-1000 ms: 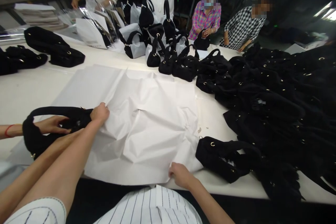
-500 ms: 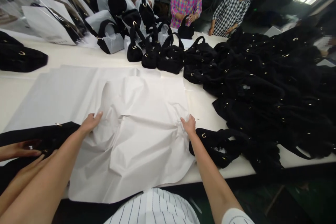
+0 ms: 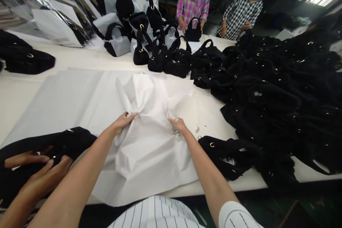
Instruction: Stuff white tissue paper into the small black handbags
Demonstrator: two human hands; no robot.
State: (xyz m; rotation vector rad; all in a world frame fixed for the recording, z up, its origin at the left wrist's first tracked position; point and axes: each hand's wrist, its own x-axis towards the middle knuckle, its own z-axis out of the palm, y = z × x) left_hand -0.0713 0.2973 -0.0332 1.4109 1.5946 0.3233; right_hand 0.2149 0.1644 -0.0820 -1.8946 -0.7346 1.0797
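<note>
A large sheet of white paper point(image 3: 149, 149) lies crumpled in front of me, its middle bunched into folds. My left hand point(image 3: 124, 121) is closed on its left side, thumb on top. On the opposite side my right hand point(image 3: 177, 124) grips the same sheet, gathering it inward. Flat paper sheets point(image 3: 69, 96) lie under and to the left of it. Just right of my right forearm rests a black handbag point(image 3: 221, 153) with a gold ring. At the lower left, a co-worker's hands point(image 3: 45, 174) work at another black handbag point(image 3: 77, 142), close beside my left forearm.
A big heap of black bags point(image 3: 280, 89) covers the right of the white table point(image 3: 208, 110). Bags stuffed with paper point(image 3: 117, 39) stand at the back, near clear plastic-wrapped packs point(image 3: 58, 25). Several people stand across the table, one in a plaid shirt point(image 3: 192, 1).
Both my hands have moved toward each other, squeezing the paper into a narrower, taller bunch. The co-worker's hands have shifted on the bag at left. The whole view has shifted slightly.
</note>
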